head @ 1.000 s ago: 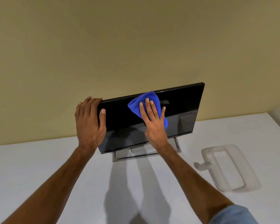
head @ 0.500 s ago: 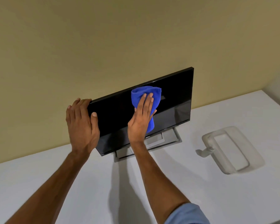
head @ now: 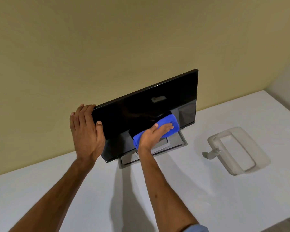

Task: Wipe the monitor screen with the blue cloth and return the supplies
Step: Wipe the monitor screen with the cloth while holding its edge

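The right hand (head: 153, 135) presses the blue cloth (head: 167, 125) flat vs the lower part of the monitor screen (head: 141, 111), fingers (head: 166, 128) stretched out together over the wad, thumb up along its top edge; cloth is pinned under the palm, not pinched. The cloth's long axis runs low-left to up-right, roughly parallel w/ the screen's bottom edge. The left hand (head: 86, 133) wraps the monitor's left edge, fingers behind the panel, thumb on the front, steadying it. Unwiped glass lies mostly above and to the left of the right fingers, plus a narrow strip to their right; so the next stroke prob. runs along the bottom edge or back up. The clear tray (head: 239, 149) sits on the white tabletop (head: 191, 190), well to the right of the right fingers, nearer that hand, likely where supplies go back.
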Demonstrator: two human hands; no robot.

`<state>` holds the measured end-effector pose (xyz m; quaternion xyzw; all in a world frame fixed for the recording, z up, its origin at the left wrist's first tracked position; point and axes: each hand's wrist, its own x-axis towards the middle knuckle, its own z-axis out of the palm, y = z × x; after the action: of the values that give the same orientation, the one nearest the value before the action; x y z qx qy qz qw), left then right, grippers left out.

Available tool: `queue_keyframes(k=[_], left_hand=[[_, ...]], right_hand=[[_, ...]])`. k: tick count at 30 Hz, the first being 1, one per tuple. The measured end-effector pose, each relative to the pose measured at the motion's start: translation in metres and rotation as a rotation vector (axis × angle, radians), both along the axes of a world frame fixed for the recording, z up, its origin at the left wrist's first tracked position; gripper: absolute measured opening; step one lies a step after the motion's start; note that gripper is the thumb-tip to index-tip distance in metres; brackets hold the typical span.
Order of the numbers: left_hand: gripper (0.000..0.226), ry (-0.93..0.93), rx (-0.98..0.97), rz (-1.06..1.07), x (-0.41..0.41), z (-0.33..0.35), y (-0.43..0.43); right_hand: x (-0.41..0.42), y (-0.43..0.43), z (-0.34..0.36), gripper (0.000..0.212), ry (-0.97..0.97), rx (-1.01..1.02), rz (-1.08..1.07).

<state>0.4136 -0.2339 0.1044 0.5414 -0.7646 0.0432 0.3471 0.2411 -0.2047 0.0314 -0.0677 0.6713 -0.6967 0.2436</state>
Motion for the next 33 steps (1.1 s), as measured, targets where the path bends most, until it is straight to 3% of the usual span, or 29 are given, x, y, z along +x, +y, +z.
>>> queue_keyframes(k=[8,12,15,18,22,25,29,33], left_hand=[[0.058,0.009,0.011,-0.015,0.000,0.003,0.001],[0.060,0.005,0.005,-0.019,0.002,0.001,0.001],[0.061,-0.004,0.001,-0.027,0.003,0.001,-0.001],[0.061,-0.006,0.007,-0.024,0.003,0.002,-0.002],[0.061,-0.013,0.006,-0.021,0.002,0.001,0.000],[0.061,-0.017,0.008,-0.016,0.003,0.000,0.000],[0.061,-0.018,0.017,-0.016,0.004,0.002,-0.002],[0.062,-0.017,0.018,-0.023,0.005,0.003,0.000]], right_hand=[[-0.009,-0.041,0.063,0.060,0.602,-0.089,0.029],[-0.014,-0.042,0.052,0.058,0.725,-0.060,0.014],[-0.015,-0.034,0.032,0.059,0.677,-0.024,-0.023],[-0.007,-0.014,0.014,0.062,0.358,-0.108,-0.013],[-0.011,0.007,-0.022,0.063,0.097,0.116,-0.022],[-0.015,0.013,-0.029,0.062,-0.034,0.164,-0.027],[-0.016,-0.001,0.000,0.065,-0.023,0.094,-0.057],[-0.011,-0.026,0.046,0.064,0.265,-0.033,-0.017]])
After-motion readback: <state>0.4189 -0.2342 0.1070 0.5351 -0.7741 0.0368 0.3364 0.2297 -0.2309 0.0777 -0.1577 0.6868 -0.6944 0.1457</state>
